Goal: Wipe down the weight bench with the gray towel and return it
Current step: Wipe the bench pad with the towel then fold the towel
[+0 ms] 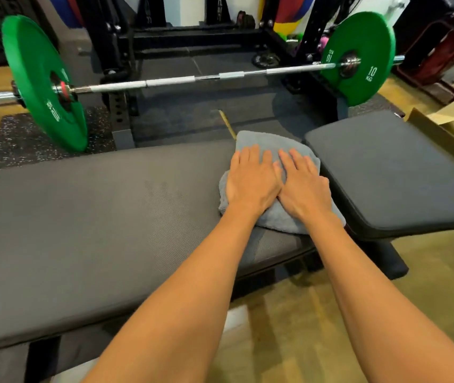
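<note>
The gray towel (261,140) lies folded on the right end of the long dark back pad of the weight bench (96,217), next to the gap before the separate seat pad (386,172). My left hand (250,181) and my right hand (303,186) both rest flat on top of the towel, side by side, fingers stretched forward and pressing it onto the pad. The towel's near corner hangs slightly over the pad's front edge. A faint darker smudge shows on the pad left of the towel.
A barbell (181,80) with green 10 kg plates (357,58) rests on the floor behind the bench, in front of a black rack (121,78). Cardboard boxes (452,125) lie to the right. Wooden floor lies under my forearms.
</note>
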A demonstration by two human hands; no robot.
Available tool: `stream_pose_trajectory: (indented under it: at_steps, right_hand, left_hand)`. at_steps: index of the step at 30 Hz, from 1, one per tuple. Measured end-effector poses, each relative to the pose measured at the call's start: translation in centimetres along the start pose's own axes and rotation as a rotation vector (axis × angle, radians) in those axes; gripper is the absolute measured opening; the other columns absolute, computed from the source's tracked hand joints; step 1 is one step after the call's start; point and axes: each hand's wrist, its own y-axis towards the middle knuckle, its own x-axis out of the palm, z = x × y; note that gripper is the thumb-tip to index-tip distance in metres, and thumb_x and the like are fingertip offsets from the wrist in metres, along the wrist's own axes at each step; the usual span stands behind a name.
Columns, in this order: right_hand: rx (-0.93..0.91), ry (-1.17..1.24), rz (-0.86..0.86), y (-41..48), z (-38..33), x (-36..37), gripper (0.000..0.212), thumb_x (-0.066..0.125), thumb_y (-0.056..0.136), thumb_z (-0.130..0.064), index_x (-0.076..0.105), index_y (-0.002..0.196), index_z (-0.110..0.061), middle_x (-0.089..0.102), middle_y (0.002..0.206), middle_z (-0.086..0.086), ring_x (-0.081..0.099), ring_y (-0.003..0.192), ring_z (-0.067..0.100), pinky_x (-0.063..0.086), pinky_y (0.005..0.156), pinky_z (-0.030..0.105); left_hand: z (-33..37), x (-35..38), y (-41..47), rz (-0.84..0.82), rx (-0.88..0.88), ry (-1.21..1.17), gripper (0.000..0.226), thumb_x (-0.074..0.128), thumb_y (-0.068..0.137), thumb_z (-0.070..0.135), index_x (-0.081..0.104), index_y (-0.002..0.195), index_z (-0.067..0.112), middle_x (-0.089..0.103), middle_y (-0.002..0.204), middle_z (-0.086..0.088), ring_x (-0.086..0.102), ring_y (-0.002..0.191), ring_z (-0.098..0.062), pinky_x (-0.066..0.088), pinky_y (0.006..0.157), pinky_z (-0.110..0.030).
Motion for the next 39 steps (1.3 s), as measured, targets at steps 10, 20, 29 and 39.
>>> stream_pose_trajectory:
  at_steps: [10,20,29,39]
  right_hand:
    - [-0.108,-0.193,-0.024,-10.7,-7.4,2.4,0.062,0.015,0.101,-0.048,-0.001,0.156,-0.025,-0.002,0.166,-0.001,-0.003,0.152,0.023,0.002,0.121,0.052]
    - [-0.441,-0.202,-0.109,-17.2,-30.6,9.9,0.066,0.014,0.102,-0.050,-0.011,0.155,-0.019,-0.009,0.165,0.004,-0.008,0.151,0.029,-0.001,0.120,0.056]
    - [-0.684,-0.089,-0.199,-26.6,-54.2,17.3,0.065,0.008,0.102,-0.048,-0.006,0.155,-0.014,-0.006,0.165,0.009,-0.010,0.150,0.036,-0.006,0.117,0.061]
    - [-0.746,-0.104,-0.259,-22.5,-64.9,20.9,0.060,0.003,0.101,-0.049,-0.002,0.156,-0.024,-0.004,0.166,0.003,-0.010,0.150,0.032,-0.001,0.110,0.068]
  left_hand:
    - [-5.2,-4.8,-11.3,-0.002,-0.058,-0.037,0.044,0.030,0.101,0.030,0.050,0.133,0.008,0.043,0.146,-0.015,0.034,0.136,-0.026,0.010,0.117,-0.040]
    - [-26.5,-14.2,-22.9,0.048,-0.371,0.032,0.048,0.026,0.100,0.033,0.042,0.143,0.016,0.037,0.152,-0.007,0.020,0.145,-0.027,0.004,0.120,-0.045]
    - [-46.2,-24.0,-36.3,0.169,-0.642,0.144,0.075,0.003,0.085,0.042,0.051,0.138,0.018,0.045,0.148,-0.004,0.025,0.145,-0.024,0.008,0.119,-0.045]
    - [-57.3,-26.2,-33.2,0.246,-0.779,0.060,0.042,0.031,0.100,0.018,0.056,0.130,0.003,0.051,0.141,-0.012,0.037,0.137,-0.027,0.017,0.117,-0.042]
